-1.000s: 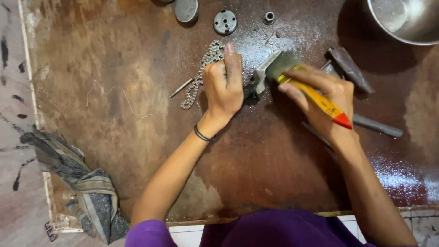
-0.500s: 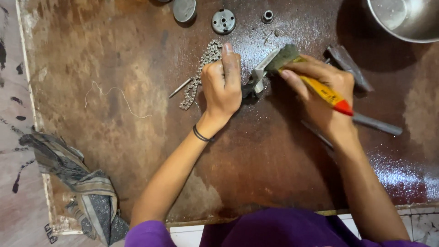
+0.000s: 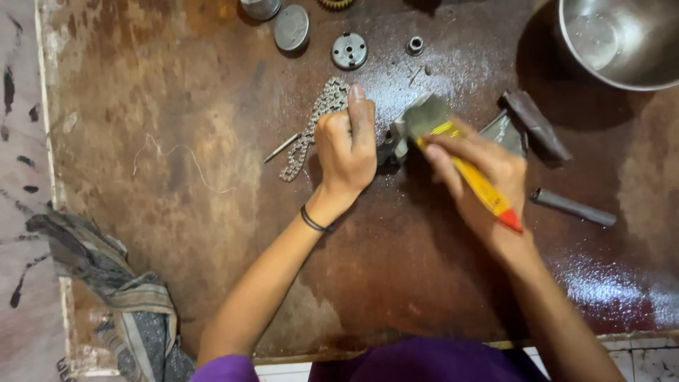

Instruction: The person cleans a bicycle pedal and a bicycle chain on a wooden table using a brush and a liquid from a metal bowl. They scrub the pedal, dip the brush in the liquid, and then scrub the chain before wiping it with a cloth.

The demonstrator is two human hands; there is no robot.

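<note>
I am watching from afar as the left hand is pressing down, fingers curled, on a small dark metal part at the middle of the stained brown workbench, pinning it there. The right hand is closing fully around the yellow, red-tipped handle of a flat paintbrush, and its grey bristles are meeting the part just right of the left hand. By my judgement the scrubbing step is in hand, with the part being brushed clean where it sits. I would say that carrying on calls for a steady hold from the left hand while the bristles are working around the hidden faces; how much of the part is covered I cannot tell. A grey steel roller chain is lying just left of the left hand. Round grey metal discs are resting at the far edge, a steel bowl is sitting at the far right, and a dirty striped rag is hanging off the near left corner.
</note>
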